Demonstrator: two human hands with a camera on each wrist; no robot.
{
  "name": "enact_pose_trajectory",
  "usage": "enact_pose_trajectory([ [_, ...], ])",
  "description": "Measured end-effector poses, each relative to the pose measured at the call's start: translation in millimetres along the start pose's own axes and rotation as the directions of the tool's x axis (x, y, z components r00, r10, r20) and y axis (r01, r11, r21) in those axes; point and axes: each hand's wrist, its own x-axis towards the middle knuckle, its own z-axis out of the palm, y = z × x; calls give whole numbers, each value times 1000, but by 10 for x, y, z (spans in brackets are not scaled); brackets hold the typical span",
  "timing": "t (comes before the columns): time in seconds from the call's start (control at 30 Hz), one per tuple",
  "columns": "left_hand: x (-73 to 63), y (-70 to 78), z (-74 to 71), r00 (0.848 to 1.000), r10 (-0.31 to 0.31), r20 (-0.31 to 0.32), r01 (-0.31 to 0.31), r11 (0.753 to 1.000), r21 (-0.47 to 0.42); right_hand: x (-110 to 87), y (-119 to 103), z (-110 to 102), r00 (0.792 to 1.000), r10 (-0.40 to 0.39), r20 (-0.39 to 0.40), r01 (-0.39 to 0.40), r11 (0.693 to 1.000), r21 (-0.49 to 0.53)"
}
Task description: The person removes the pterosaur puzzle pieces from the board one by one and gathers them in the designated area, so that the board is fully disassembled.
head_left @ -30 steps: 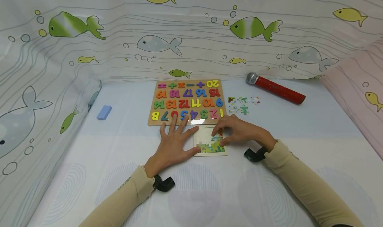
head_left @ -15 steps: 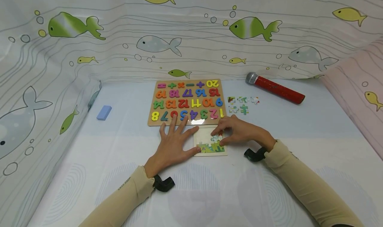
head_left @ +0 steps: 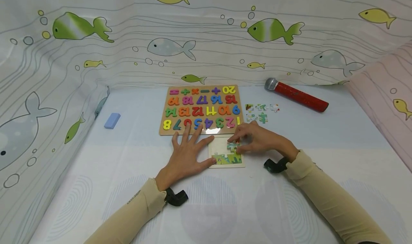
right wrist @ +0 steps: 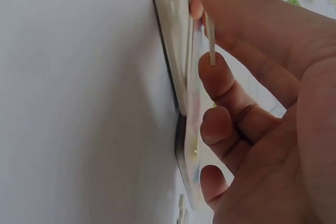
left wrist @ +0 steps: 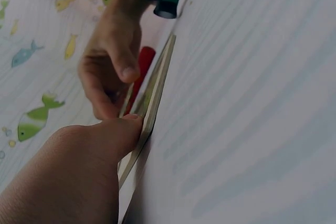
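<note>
My right hand [head_left: 259, 138] pinches a jigsaw puzzle piece [head_left: 233, 146] between thumb and fingers over the right side of a small wooden puzzle tray [head_left: 219, 142]. In the right wrist view the puzzle piece [right wrist: 211, 43] appears edge-on, raised off the tray. Green pieces [head_left: 226, 159] lie fitted along the tray's near side. My left hand [head_left: 185, 160] is spread flat on the table at the tray's left, its thumb on the tray's near left edge; the left wrist view shows that thumb [left wrist: 123, 132] against the rim.
A wooden number board [head_left: 163, 132] with colourful numerals lies just beyond the tray. Several loose jigsaw pieces [head_left: 262, 118] are to its right. Farther back rests a red microphone [head_left: 299, 96]. A blue block [head_left: 112, 121] sits at the left. Fish-printed cloth [head_left: 212, 68] rises behind.
The right hand has shifted very slightly, and the pinched puzzle piece is turned a little between its fingers. My left hand has stayed where it was.
</note>
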Motion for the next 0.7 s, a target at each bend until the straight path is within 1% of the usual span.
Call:
enact_pose_trajectory([
  [0.13,-2,-1,6,1000,-2,0,2,1000,-1,-20,-3,-49,999,18,-47,-18,1000,13],
  [0.23,-4,0,4,1000,-3,1,3,1000,-7,-38,-16,-87,997,38,-66,-37,999,9],
  [0.57,-19,-8,2,1000,3,-13,-4,1000,-24,-89,12,-217,994,18,-107,-18,1000,3],
  [0.7,-16,-10,7,1000,10,-18,-11,1000,-30,-115,22,-258,992,18,-124,-16,1000,19],
])
